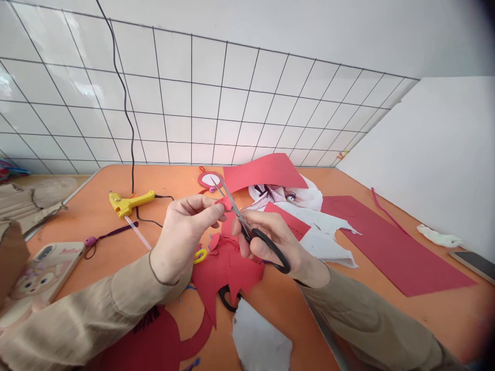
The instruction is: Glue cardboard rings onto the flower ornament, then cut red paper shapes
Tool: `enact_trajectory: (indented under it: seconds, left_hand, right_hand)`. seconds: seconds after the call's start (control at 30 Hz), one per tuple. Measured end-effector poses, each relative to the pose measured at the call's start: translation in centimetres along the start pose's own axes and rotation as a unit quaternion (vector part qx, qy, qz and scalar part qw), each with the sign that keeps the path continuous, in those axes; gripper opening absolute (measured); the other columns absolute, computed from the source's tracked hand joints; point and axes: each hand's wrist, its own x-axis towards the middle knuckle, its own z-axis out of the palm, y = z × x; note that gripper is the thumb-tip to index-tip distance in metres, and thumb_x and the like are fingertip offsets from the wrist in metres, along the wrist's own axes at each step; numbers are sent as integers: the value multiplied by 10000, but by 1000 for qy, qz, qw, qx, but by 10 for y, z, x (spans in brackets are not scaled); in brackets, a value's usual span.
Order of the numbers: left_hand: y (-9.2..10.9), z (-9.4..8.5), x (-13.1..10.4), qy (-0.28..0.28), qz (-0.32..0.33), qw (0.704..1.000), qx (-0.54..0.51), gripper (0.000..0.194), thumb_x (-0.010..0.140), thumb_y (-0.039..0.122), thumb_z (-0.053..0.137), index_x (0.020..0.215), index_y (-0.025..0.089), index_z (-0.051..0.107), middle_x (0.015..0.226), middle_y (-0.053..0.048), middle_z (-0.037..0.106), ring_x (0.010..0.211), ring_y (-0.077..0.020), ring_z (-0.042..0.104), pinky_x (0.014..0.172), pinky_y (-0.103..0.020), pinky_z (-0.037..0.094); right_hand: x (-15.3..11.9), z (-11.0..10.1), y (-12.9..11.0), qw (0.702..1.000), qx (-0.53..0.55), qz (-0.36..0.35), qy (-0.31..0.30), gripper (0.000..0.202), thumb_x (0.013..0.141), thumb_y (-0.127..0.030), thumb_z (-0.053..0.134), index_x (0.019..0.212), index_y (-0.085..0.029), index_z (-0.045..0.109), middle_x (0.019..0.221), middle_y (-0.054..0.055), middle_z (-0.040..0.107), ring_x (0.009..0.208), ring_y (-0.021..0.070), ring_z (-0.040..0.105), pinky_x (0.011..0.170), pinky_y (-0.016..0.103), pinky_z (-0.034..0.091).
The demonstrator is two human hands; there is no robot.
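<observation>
Between the thumb and fingers of my left hand (181, 232) is a small red paper piece (225, 203). My right hand (276, 242) is closed on black-handled scissors (266, 246), whose blades are parted and point up and left beside the small piece. Under both hands lie cut red paper scraps (228, 265) with jagged edges. Another black scissor handle (229, 299) shows from beneath them. A round red piece with a white centre (211, 179) lies just beyond the blades.
On the orange table (185, 178) are a yellow glue gun (133, 202) with a black cable, a patterned phone case (44, 275), red sheets (398, 247), torn white paper (263, 340) and a dark phone (474, 264). A wire grid (191, 93) stands behind.
</observation>
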Motion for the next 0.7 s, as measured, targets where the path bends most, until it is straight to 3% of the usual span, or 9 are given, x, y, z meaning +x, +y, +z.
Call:
enact_trajectory:
  seconds: [0.33,0.7]
  left_hand:
    - [4,0,3,-13,1,1000,3,123,681,193,746,562,183,720,637,-13,718,559,-91,550,574,-212,458]
    - [5,-1,4,-20,0,1000,17,118,688,176,737,572,191,722,621,9,712,561,-82,554,567,-194,457]
  right_hand:
    - [-1,-5,-2,1000,-22,15,-8,519,798,-689,628,815,-174,568,588,-24,448,512,103,373,444,247,281]
    - [0,-7,1,999,-30,11,-22,501,812,-652,639,862,-157,577,630,-13,480,515,89,349,453,237,265]
